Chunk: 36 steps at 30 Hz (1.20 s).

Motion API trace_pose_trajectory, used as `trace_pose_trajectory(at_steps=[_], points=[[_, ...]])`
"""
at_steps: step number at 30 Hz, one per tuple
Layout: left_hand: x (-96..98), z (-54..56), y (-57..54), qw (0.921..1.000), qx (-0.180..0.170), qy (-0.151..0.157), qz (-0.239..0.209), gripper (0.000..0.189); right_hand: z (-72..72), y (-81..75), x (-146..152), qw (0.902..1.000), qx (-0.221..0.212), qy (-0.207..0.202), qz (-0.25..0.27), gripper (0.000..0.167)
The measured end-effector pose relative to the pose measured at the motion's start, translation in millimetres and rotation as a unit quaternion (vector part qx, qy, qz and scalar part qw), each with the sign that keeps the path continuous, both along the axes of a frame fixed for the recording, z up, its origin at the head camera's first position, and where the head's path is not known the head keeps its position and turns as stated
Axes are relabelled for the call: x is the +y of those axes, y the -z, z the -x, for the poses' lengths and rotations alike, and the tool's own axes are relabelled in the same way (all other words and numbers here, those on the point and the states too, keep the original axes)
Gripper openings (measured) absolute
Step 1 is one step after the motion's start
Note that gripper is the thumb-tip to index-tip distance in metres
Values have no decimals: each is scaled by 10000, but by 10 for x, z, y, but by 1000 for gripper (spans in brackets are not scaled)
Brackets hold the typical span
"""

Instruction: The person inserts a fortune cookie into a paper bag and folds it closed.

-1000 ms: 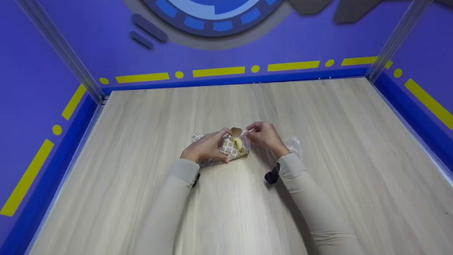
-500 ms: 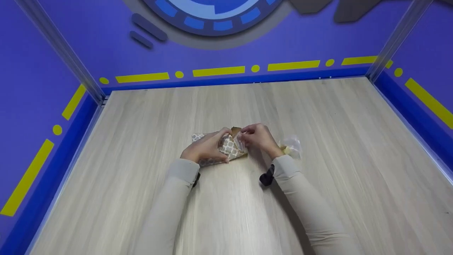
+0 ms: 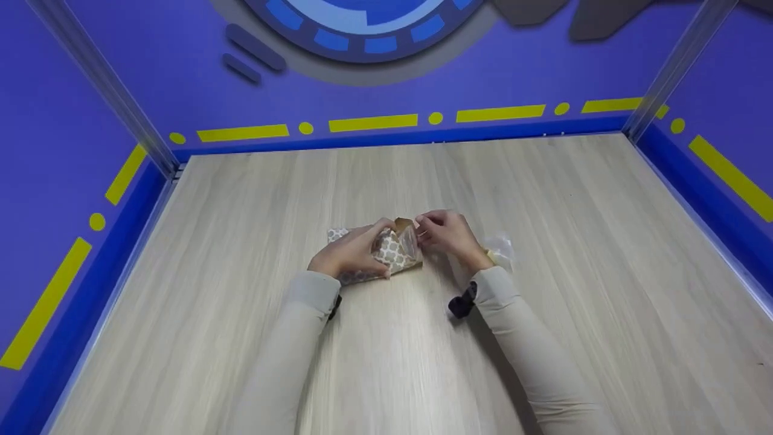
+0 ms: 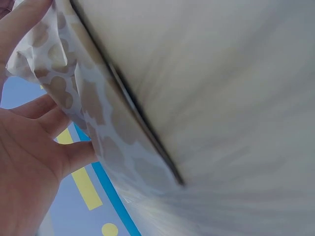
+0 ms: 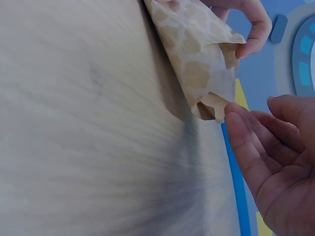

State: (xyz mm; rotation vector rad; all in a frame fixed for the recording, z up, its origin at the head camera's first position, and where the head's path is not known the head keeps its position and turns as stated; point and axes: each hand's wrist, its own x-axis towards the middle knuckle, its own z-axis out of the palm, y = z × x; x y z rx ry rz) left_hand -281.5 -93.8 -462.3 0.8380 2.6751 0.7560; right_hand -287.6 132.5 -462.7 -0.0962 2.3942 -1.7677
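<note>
A paper bag with a beige and white lattice pattern lies on its side on the table, its mouth facing right. My left hand grips it from the left, thumb on the near edge and fingers over the far edge. Crumpled clear plastic shows in the mouth. My right hand is at that mouth. In the right wrist view, an index fingertip of my right hand meets the bag's torn-looking edge, and its thumb stands apart. What lies inside the bag is hidden.
Beside my right wrist lies a clear plastic bag with something yellowish in it, partly covered by the arm. The wood-grain table is bounded by blue walls at the back and both sides.
A yellowish piece seen in the bag's mouth a second ago is out of sight now. My right hand moved in to the mouth, then drew back slightly. The left hand stays put.
</note>
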Motion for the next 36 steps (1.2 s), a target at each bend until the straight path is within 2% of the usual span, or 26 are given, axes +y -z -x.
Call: trace_pose_trajectory(at_steps=[9,19,26,31,36], points=[[5,-1,11,10000,-47,-27,17,85,-49,-3,38,9981,-223,-135,559,36],[9,9,21,10000,41,-9,69,87,-77,32,40,9967,-512,-185,606,37],[13,-2,18,9998,-144,-93,36,85,-91,28,45,9958,-415,-218,791,42],[10,-4,15,9998,-156,-112,27,85,-86,19,65,9944,-324,-188,988,43],[8,-7,11,9999,-116,-94,17,84,-96,4,56,9955,-227,-264,886,41]])
